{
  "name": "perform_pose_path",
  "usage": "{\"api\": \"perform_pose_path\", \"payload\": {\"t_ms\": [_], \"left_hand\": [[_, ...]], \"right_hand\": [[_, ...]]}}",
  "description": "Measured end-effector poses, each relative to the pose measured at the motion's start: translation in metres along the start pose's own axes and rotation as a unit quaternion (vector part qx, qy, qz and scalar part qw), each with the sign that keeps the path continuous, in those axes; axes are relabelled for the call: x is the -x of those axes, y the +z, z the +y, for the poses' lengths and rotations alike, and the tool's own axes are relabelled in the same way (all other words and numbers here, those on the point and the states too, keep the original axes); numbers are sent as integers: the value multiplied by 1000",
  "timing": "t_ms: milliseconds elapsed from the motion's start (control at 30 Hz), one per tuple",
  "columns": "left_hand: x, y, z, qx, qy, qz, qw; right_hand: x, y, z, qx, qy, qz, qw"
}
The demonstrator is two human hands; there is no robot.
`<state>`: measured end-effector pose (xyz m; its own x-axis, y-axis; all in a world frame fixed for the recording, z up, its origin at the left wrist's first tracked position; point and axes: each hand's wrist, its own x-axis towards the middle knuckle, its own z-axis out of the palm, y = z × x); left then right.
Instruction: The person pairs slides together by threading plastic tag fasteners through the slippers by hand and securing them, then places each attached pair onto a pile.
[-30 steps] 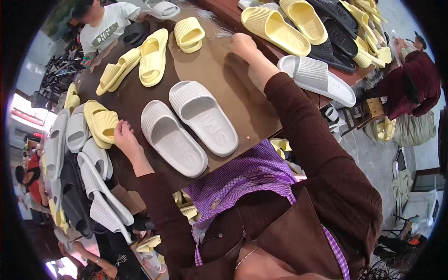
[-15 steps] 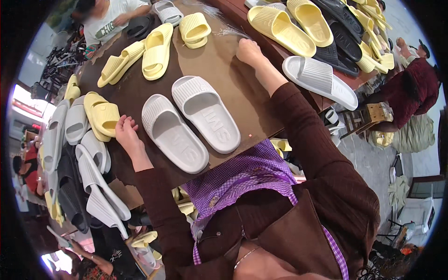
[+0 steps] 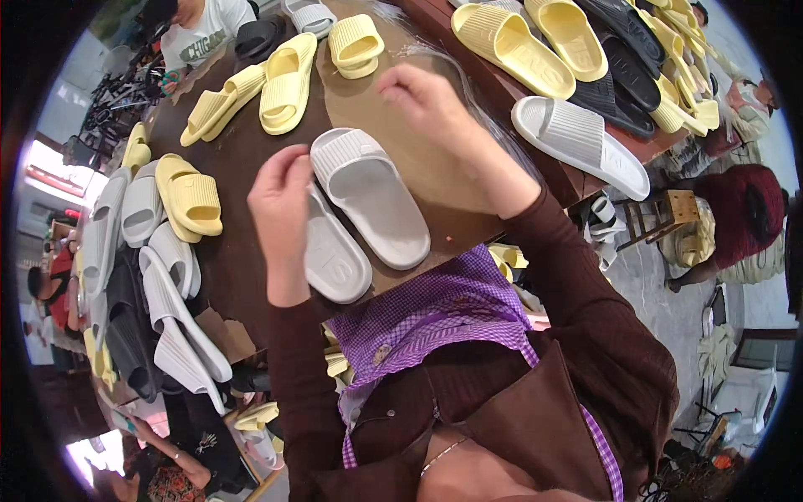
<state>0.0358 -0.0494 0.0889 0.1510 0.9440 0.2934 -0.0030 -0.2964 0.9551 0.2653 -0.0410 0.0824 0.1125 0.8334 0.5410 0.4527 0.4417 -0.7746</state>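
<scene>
Two pale grey slide slippers lie side by side on the brown table in front of me. The right slipper is in full view. The left slipper is partly hidden under my left hand. That hand hovers above it with fingers curled together, and I can make out nothing in it. My right hand is raised over the table's middle, fingers pinched on a thin clear plastic bag that trails toward the right edge.
Yellow slippers lie at the table's far side, with more yellow, black and one grey slipper on the right. Grey and white slippers are stacked at the left edge. Another person sits opposite; a wooden stool stands right.
My right hand has drawn back from the far side of the table toward me. My left hand has lifted from the table's left edge to above the left grey slipper.
</scene>
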Motion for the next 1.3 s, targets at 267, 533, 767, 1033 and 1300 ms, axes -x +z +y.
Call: {"api": "perform_pose_path", "payload": {"t_ms": [267, 533, 767, 1033, 1300], "left_hand": [[24, 33, 4, 144, -10, -39, 989], [54, 7, 13, 342, -117, -62, 930], [124, -20, 20, 381, -266, -69, 883], [157, -29, 22, 360, -368, -70, 854], [147, -26, 8, 358, -425, -113, 824]], "right_hand": [[38, 17, -42, 51, -209, -70, 974], [54, 8, -50, 154, -262, -136, 943], [83, 3, -73, 183, -315, -169, 916], [107, 4, -84, 127, -324, -269, 898], [104, 10, -59, 173, -296, -335, 878]]}}
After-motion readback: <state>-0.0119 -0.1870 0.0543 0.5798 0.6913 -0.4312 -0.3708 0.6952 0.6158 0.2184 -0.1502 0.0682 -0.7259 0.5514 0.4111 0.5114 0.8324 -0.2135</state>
